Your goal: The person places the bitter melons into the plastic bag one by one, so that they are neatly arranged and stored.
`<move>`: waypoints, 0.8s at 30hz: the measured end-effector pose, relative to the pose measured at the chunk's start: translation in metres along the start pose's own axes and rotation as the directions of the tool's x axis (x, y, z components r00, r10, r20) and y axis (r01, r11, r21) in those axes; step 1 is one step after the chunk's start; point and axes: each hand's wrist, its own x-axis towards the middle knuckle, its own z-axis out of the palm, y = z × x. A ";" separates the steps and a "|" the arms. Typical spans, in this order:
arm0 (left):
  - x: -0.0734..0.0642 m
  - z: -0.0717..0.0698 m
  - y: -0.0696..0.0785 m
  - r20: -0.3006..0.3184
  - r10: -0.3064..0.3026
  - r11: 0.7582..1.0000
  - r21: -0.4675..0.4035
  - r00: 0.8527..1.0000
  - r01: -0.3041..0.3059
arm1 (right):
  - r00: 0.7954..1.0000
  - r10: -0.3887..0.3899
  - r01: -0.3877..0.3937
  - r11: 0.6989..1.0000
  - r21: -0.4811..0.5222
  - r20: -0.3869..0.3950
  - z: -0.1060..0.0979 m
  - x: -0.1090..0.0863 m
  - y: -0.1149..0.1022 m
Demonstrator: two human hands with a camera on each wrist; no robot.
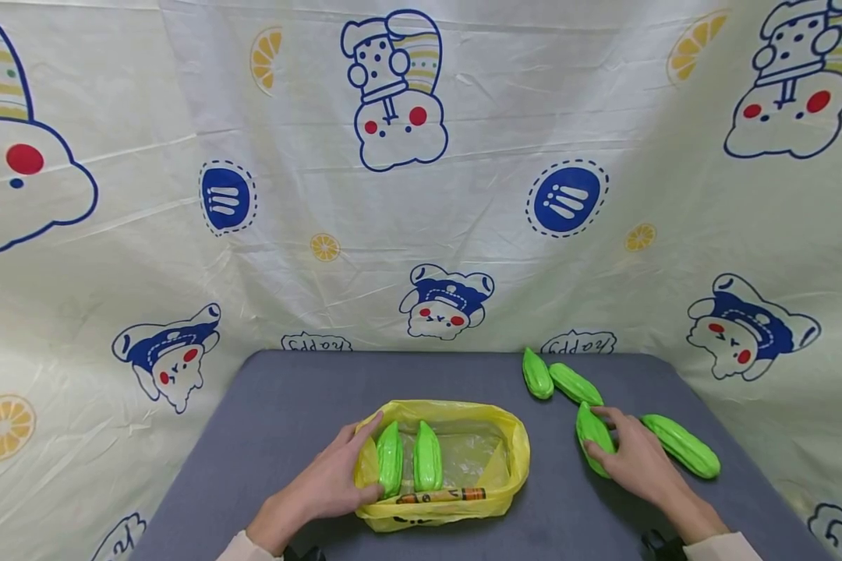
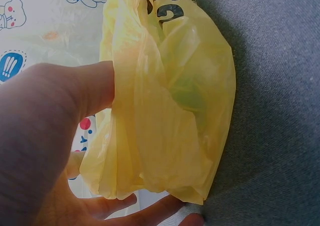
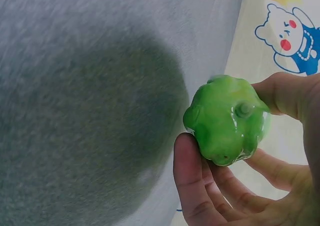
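Observation:
A yellow plastic bag (image 1: pixel 463 510) lies open on the table, with two green bitter melons, one of them this bitter melon (image 1: pixel 428 456), lengthwise in its left part. My left hand (image 1: pixel 333 475) grips the bag's left end, thumb towards the front and fingers towards the back. In the left wrist view the bag's yellow film (image 2: pixel 160 121) hides most of what is inside. To the right, my right hand (image 1: pixel 635 456) holds another bitter melon (image 1: pixel 592 436) between thumb and fingers. The right wrist view shows the stem end of this held bitter melon (image 3: pixel 225 121).
Behind the right hand lie two bitter melons, a left one (image 1: pixel 537 374) and a right one (image 1: pixel 574 383). Another bitter melon (image 1: pixel 682 446) rests on the right of that hand. The grey table (image 1: pixel 281 413) meets a printed white sheet (image 1: pixel 491 218) at its back edge.

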 end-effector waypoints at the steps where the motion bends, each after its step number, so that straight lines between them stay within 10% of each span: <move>1: 0.000 0.000 0.000 0.002 -0.002 1.000 -0.002 1.000 0.002 | 1.000 -0.006 0.006 1.000 0.002 -0.006 0.000 -0.001 -0.002; 24: 0.000 0.000 -0.002 0.012 -0.011 1.000 -0.007 1.000 0.012 | 0.993 -0.089 0.090 0.996 0.015 -0.079 0.003 -0.004 -0.036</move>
